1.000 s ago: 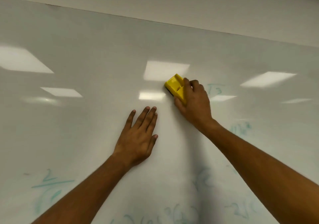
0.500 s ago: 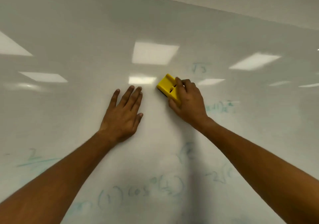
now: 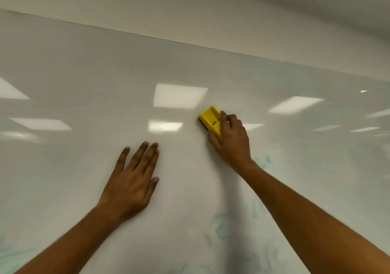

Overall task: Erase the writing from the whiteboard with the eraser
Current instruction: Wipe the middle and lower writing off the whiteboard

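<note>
My right hand [image 3: 231, 141] clamps the yellow eraser [image 3: 211, 120] against the whiteboard [image 3: 84, 62].

My left hand [image 3: 132, 181] lies flat on the board, fingers spread, nearer and to the left of the eraser. The eraser sits mid-board, right of a bright ceiling-light reflection [image 3: 179, 95]. Smeared green writing [image 3: 219, 227], too blurred to read, lies near my right forearm.
</note>
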